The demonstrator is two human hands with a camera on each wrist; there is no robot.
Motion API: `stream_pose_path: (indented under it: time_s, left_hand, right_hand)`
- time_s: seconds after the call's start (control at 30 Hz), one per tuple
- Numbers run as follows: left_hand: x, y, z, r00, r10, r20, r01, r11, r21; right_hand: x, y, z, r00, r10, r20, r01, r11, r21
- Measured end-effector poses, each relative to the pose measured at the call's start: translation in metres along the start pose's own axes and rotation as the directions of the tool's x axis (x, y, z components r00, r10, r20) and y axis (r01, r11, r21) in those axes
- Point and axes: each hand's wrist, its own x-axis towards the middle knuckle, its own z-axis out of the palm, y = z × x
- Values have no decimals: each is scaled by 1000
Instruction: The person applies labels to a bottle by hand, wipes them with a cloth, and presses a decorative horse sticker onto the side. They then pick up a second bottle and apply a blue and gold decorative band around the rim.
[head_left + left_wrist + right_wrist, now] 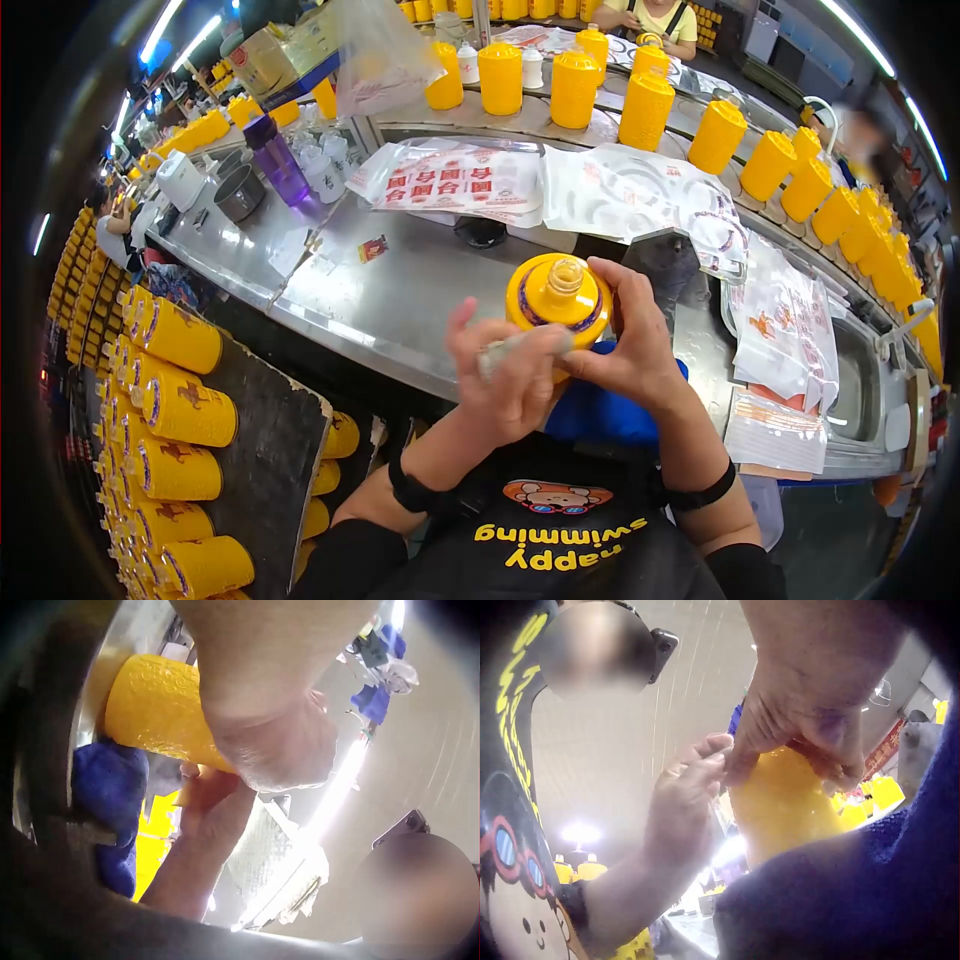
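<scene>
A yellow bottle (540, 290) with a clear, ridged glass neck and a dark patterned band round its shoulder is in front of the person's body. My right hand (645, 345) grips its side, thumb toward the body and fingers on the far side. Between its thumb and fingers my left hand (505, 385) pinches a small greyish-white cloth wad (497, 355), right at the bottle's near left side. Raised relief marks the bottle's wall in the left wrist view. A blue cloth (610, 405) lies under the bottle; in the right wrist view it fills the lower right.
Yellow bottles (573, 90) line the curved shelf behind the metal table (370, 300). Printed sheets (450, 185) cover its back part. A purple drink bottle (280, 165) and a metal pot (240, 193) stand at left. More bottles (185, 405) crowd a rack at lower left; a sink (855, 390) is at right.
</scene>
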Motion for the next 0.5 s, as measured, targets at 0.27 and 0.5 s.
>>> stream_pose_path:
  time_s: [0.27, 0.5]
  left_hand:
    - [26, -23, -10, 926, -372, 64, 376, 897, -233]
    - [86, -58, 1, 898, -216, 383, 375, 832, -409]
  right_hand:
    - [-3, -1, 2, 999, -29, -35, 25, 996, -85]
    - [-6, -9, 2, 998, 37, -60, -39, 999, -32]
